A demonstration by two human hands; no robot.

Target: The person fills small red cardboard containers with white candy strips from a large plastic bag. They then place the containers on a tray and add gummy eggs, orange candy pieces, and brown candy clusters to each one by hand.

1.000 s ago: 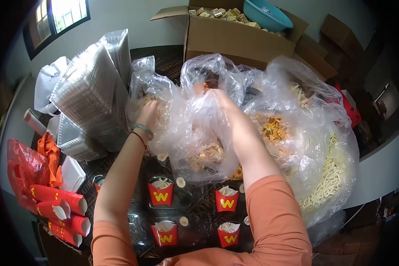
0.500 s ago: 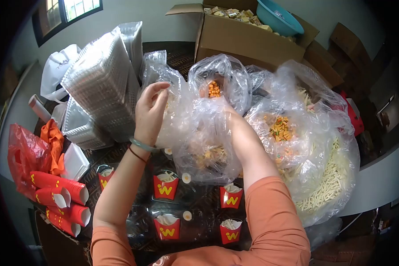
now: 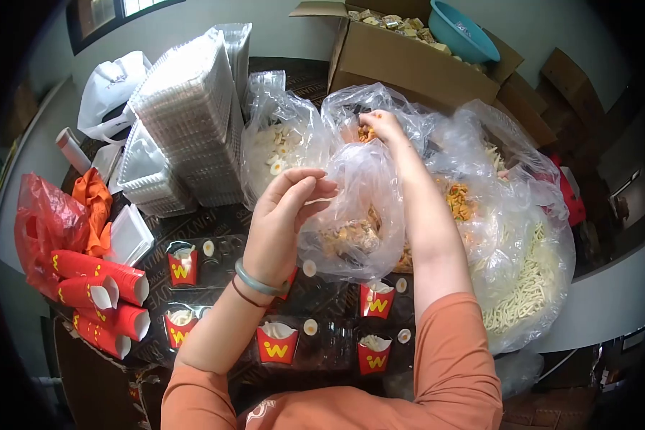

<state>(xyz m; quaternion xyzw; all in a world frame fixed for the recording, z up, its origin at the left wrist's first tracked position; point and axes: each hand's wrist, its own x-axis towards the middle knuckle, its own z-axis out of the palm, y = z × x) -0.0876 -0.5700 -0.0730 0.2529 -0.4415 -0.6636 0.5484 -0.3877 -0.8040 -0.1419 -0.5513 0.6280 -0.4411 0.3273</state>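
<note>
My right hand point(image 3: 384, 127) reaches into a clear plastic bag point(image 3: 351, 97) at the back. Its fingers are closed together, just above small orange pieces point(image 3: 366, 134); what they grip is hidden. My left hand point(image 3: 288, 211) hovers beside a nearer plastic bag point(image 3: 376, 172), fingers loosely curved and apart with nothing visible in them. That nearer bag holds brownish-yellow pieces point(image 3: 355, 235). Left of it, another bag holds small egg-like halves point(image 3: 276, 166). Below my hands, red cartons point(image 3: 276, 347) with pale sticks sit in clear trays, with egg-like rounds point(image 3: 310, 327) beside them.
Tall stacks of clear plastic trays point(image 3: 186, 107) stand at the back left. Empty red cartons point(image 3: 104, 276) lie nested at the left. A bag of pale sticks point(image 3: 519, 297) fills the right side. A cardboard box point(image 3: 416, 75) with a blue basin point(image 3: 466, 32) stands behind.
My right hand has come out from behind the nearer bag and moved back to the orange pieces. My left hand has moved nearer and rightward, uncovering the egg-like halves. The view has shifted slightly.
</note>
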